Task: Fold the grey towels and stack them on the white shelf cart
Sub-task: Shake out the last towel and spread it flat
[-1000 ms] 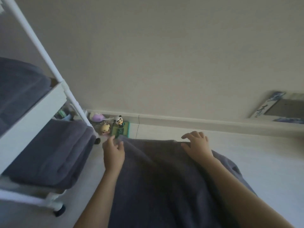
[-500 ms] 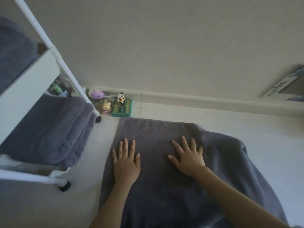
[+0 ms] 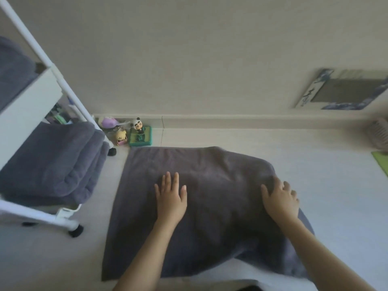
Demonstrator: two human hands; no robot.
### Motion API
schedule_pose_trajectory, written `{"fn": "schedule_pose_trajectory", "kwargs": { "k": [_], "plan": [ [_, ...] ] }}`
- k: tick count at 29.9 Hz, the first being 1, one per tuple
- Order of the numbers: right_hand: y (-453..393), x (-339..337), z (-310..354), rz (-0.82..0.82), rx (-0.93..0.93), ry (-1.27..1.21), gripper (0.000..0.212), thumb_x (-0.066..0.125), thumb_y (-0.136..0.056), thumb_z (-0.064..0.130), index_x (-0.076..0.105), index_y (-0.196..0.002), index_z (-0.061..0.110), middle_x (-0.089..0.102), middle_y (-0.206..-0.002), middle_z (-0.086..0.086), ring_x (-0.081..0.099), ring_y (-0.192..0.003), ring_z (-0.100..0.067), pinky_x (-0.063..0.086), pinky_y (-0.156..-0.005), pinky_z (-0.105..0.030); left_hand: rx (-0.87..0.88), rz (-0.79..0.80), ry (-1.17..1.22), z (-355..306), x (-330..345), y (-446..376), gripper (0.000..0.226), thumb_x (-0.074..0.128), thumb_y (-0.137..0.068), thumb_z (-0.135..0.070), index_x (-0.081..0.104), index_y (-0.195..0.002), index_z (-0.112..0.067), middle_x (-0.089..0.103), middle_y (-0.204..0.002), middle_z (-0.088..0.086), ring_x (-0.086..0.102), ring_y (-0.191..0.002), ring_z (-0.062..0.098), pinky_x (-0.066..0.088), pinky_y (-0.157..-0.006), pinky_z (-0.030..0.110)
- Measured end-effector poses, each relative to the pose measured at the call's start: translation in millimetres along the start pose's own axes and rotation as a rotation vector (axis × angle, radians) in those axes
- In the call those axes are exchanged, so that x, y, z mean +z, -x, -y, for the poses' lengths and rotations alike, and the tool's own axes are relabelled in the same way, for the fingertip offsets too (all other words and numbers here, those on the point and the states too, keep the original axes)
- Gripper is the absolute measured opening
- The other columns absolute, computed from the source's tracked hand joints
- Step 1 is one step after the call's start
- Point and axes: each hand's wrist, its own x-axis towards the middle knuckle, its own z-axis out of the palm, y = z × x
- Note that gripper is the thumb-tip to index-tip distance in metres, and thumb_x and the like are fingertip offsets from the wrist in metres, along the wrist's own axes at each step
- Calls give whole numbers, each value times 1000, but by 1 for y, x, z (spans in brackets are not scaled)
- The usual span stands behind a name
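Folded grey towels (image 3: 48, 162) already fill the white shelf cart (image 3: 27, 106) at left. At centre frame one grey towel (image 3: 210, 217) lies unfolded on the floor, the left hand (image 3: 171, 198) flat and open, the right hand (image 3: 280, 199) open on its edge.

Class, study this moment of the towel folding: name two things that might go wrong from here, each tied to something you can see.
1. The towel on the floor bulges and lies uneven on its right side, under the right hand; folding now may give a crooked fold.
2. The small toys sit just beyond the towel's far edge, beside the cart; a sweeping push by the left hand might knock them over.
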Motion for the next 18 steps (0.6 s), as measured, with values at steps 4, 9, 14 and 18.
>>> {"fn": "schedule_pose_trajectory", "kwargs": {
  "k": [4, 9, 14, 18],
  "plan": [
    [6, 1, -35, 101, 165, -161, 60, 39, -91, 57, 45, -119, 5, 57, -117, -22, 55, -107, -39, 44, -88, -42, 47, 58, 47, -29, 11, 15, 55, 26, -101, -39, 13, -152, -21, 1, -160, 7, 1, -147, 19, -1, -117, 43],
    [15, -12, -23, 134, 100, -345, 44, 56, -89, 44, 56, -98, 0, 65, -102, -23, 60, -96, -37, 40, -72, -32, 11, 137, 209, -36, 5, 31, 55, 27, -101, -40, 14, -151, -23, 8, -160, 5, 9, -147, 19, 4, -118, 41],
    [50, -66, 49, -200, -135, -238, 42, 54, -89, 46, 52, -114, 13, 62, -106, -11, 60, -96, -33, 43, -76, -35, -86, 66, 539, -33, -29, 39, 52, 27, -101, -41, 22, -150, -24, 14, -159, -2, 14, -145, 15, 17, -115, 32],
    [95, -76, 103, -29, -593, -303, 41, 53, -90, 44, 54, -125, 21, 60, -108, -3, 60, -93, -20, 41, -78, -30, -128, -251, 757, -30, -57, 43, 45, 31, -102, -29, 36, -144, -12, 36, -150, 6, 30, -140, 17, 22, -115, 31]
  ]
}}
